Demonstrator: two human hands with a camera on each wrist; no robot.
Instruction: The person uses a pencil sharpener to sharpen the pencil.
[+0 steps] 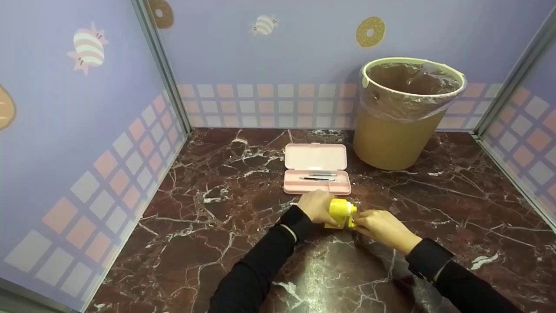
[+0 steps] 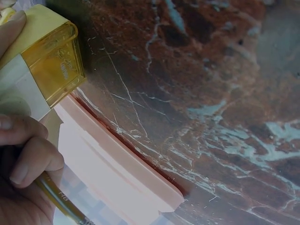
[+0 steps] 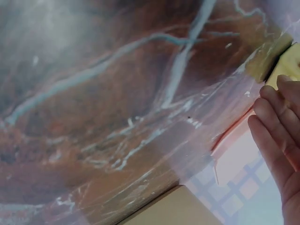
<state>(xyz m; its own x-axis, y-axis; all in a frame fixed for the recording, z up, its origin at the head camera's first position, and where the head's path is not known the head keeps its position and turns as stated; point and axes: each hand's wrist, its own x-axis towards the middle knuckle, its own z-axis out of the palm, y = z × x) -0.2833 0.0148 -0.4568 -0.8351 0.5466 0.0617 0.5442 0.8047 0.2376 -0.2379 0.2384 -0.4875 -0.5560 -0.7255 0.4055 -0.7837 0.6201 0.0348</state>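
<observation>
A yellow pencil sharpener [image 1: 338,210] with a see-through yellow drawer [image 2: 58,65] is gripped by my left hand [image 1: 316,205], held just in front of the pencil case. A pencil [image 2: 60,199] marked HB runs out from under that hand's curled fingers; its far end by the sharpener is hidden. My right hand [image 1: 382,226] pinches the crank at the sharpener's right end, its fingertips [image 3: 265,91] meeting the yellow part in the right wrist view. Behind lies an open pink pencil case [image 1: 290,190] with a few pencils [image 1: 319,178] in its tray.
A tan bin [image 1: 388,139] lined with a clear bag stands at the back right, beside the pencil case. Patterned wall panels [image 1: 269,56] enclose the dark red marble tabletop [image 1: 208,234] at the back and both sides.
</observation>
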